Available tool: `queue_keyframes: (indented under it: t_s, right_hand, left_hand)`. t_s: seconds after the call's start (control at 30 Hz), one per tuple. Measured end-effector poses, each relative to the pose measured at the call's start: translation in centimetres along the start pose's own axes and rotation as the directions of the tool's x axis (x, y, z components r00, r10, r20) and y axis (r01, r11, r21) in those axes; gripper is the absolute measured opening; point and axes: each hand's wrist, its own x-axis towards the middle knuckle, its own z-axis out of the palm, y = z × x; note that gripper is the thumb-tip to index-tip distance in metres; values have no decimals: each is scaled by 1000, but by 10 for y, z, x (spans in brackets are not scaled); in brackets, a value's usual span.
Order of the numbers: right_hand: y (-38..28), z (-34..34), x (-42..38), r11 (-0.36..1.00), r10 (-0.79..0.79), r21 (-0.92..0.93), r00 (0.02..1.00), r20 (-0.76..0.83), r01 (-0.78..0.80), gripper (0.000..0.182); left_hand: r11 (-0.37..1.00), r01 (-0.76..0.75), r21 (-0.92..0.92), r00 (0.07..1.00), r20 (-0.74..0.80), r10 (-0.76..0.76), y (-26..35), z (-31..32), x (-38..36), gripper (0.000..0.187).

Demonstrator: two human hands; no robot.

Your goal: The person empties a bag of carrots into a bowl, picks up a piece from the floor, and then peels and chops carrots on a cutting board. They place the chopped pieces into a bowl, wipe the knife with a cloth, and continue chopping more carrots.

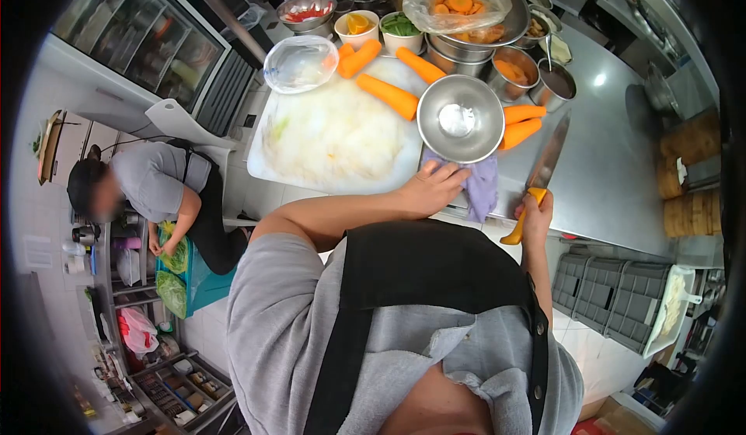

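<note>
My right hand (536,211) is closed round the yellow handle of a large knife (550,155), its blade pointing away over the steel counter. My left hand (435,189) rests at the counter's front edge, fingers spread at a purple cloth (482,186). Just beyond it is an empty steel bowl (460,118). Peeled carrots lie around the bowl: one at its left (388,97), others behind it, and pieces at its right (521,132). A white cutting board (334,136), stained and wet, lies to the left with a clear plastic bowl (301,63) at its back corner.
Behind the carrots stand a bag of sliced carrots (458,4), steel pots (553,85) and white tubs (357,29). At the left a seated person (163,175) handles greens over a teal crate (206,280). Grey crates (614,287) stand at the lower right.
</note>
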Motion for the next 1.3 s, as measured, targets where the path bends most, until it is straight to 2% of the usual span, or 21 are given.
queue_keyframes:
  t_s: [0.03,0.13,0.23,0.3,0.37,0.43,0.53,0.63,0.67,0.8,0.9,0.93,1.03,1.07,1.13,1.17,1.27,1.3]
  right_hand:
    - [1,0,0,1000,5,11,1000,-4,-5,16]
    - [-1,-2,-1,999,23,24,1000,-7,-23,15]
    - [0,-2,1,1000,14,7,1000,-7,-14,15]
    - [-1,1,-2,1000,8,8,1000,-18,-8,14]
    - [-9,3,-6,1000,5,26,999,-39,-4,13]
    - [-7,3,-6,997,2,78,998,-59,2,13]
    - [-1,2,-8,983,-59,166,994,-96,74,14]
    - [-2,0,-20,959,-155,226,985,-81,170,15]
    - [-7,1,-22,950,-192,241,980,-60,200,16]
    - [-64,21,-46,941,-296,234,930,219,244,17]
    - [-82,45,-52,966,-233,-9,890,391,257,18]
    - [-94,58,-56,967,-211,-30,859,466,254,21]
    - [-106,98,-57,926,-110,-218,773,625,308,27]
    - [-112,109,-58,899,-64,-290,753,655,329,25]
    - [-105,122,-49,789,-63,-399,707,705,468,24]
    - [-100,127,-47,721,-58,-444,684,727,533,23]
    - [-91,131,-45,641,-135,-424,638,758,639,22]
    - [-90,132,-46,625,-115,-446,641,759,640,21]
  left_hand:
    - [1000,12,-8,1000,1,-12,-2,2,3,16]
    - [971,-92,-223,994,-80,75,-9,-12,11,12]
    - [970,-91,-225,957,-290,22,-44,-24,14,10]
    - [952,227,-206,939,-214,-270,-88,-34,13,28]
    - [894,443,-64,883,-143,-448,-135,-38,12,39]
    - [901,431,41,902,-25,-431,-170,-20,-11,42]
    - [872,464,-155,870,264,-416,-189,-16,-19,45]
    - [803,569,-178,770,459,-444,-184,-38,-12,47]
    - [792,579,-195,778,422,-465,-179,-45,-15,47]
    - [749,631,-203,761,354,-544,-149,-85,-42,48]
    - [697,691,-191,705,391,-591,-139,-101,-61,48]
    - [676,712,-188,683,410,-605,-136,-104,-67,47]
    - [689,721,-75,669,334,-664,-124,-85,-92,47]
    - [691,715,-104,692,247,-679,-117,-86,-91,47]
    - [701,695,-161,716,68,-695,-104,-83,-84,48]
    - [706,688,-172,719,24,-695,-102,-79,-82,47]
    - [714,672,-196,713,-89,-695,-96,-68,-81,45]
    - [711,674,-199,704,-116,-700,-96,-67,-80,43]
